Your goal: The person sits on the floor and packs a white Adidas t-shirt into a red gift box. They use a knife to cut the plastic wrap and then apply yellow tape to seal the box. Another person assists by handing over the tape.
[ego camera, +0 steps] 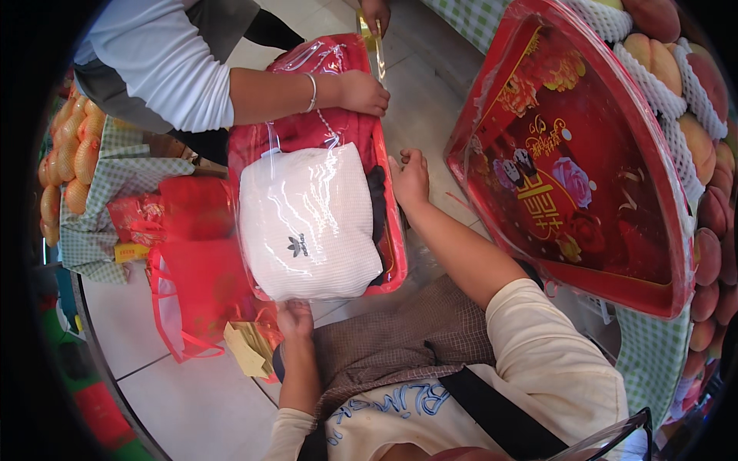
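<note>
A red tray (398,253), covered in clear plastic film, lies before me with folded clothes inside. On top is a white ribbed Adidas garment (311,225); a dark red garment (346,127) and a black one (376,201) lie beyond and beside it. My left hand (295,320) is at the tray's near edge, its fingertips hidden against the film and rim. My right hand (411,180) is beside the tray's right rim, thumb side towards it, fingers partly curled, with nothing visible in them.
Another person's braceleted hand (363,93) rests on the film at the far end; another hand (376,14) is near gold tape (372,46). A second wrapped red tray (671,276) leans against peaches (708,256) at right. Red bags (202,282) and yellow paper (249,347) are at left.
</note>
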Motion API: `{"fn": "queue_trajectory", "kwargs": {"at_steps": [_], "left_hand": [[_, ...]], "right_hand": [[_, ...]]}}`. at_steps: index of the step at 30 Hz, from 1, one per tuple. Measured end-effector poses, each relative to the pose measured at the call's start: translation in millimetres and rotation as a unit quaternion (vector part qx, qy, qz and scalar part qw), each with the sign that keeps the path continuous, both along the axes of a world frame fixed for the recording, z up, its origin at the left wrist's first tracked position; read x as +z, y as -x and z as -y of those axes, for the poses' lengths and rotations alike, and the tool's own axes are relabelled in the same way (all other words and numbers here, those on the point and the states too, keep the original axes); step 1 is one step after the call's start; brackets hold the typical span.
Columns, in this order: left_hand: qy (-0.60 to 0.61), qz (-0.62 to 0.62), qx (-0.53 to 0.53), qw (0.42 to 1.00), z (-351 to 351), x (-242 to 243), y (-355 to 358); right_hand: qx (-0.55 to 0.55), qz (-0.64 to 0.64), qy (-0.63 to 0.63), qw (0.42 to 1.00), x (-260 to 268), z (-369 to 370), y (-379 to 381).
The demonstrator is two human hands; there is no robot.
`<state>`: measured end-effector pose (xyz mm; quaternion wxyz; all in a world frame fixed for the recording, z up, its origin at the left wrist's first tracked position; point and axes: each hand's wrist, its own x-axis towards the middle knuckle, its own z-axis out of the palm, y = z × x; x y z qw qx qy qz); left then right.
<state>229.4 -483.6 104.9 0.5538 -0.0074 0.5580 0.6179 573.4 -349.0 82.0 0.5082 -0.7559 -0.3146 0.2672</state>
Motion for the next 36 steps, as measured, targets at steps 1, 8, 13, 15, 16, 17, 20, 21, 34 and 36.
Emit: {"fn": "queue_trajectory", "kwargs": {"at_steps": [1, 8, 13, 15, 16, 17, 20, 21, 34, 36], "left_hand": [[0.007, -0.003, -0.001, 1.0, -0.2, 0.8, -0.3], [0.01, -0.01, 0.012, 1.0, -7.4, 26.5, -31.8], [0.01, -0.008, 0.017, 1.0, -4.6, 20.7, -31.1], [0.009, -0.01, 0.018, 1.0, -3.7, 19.4, -29.8], [0.006, -0.008, 0.012, 1.0, -3.3, 20.2, -29.5], [0.004, -0.006, 0.014, 1.0, -2.8, 20.5, -30.4], [-0.002, -0.004, 0.015, 1.0, -1.9, 20.0, -29.5], [-0.002, -0.003, 0.014, 1.0, -1.9, 18.4, -27.7], [-0.042, 0.062, -0.067, 0.995, 5.3, 1.2, -4.9], [-0.056, 0.083, -0.094, 0.991, 6.9, -0.3, 0.1]], "right_hand": [[0.007, -0.016, 0.0, 1.0, 0.5, 0.3, -0.5], [0.074, -0.007, 0.123, 0.99, -8.9, 12.2, 3.8], [0.113, 0.036, 0.131, 0.984, -14.0, 28.3, 6.1], [0.124, 0.045, 0.134, 0.982, -10.5, 33.8, 4.8], [0.128, 0.05, 0.135, 0.981, -8.8, 36.4, 3.9], [0.133, 0.056, 0.138, 0.98, -7.1, 39.6, 3.7], [0.14, 0.076, 0.139, 0.977, -4.3, 51.5, 5.7], [0.14, 0.084, 0.135, 0.977, -3.5, 56.6, 6.8], [0.133, 0.168, 0.14, 0.967, 13.8, 135.0, 23.3], [0.103, 0.16, 0.121, 0.974, 6.1, 145.5, 34.4]]}}
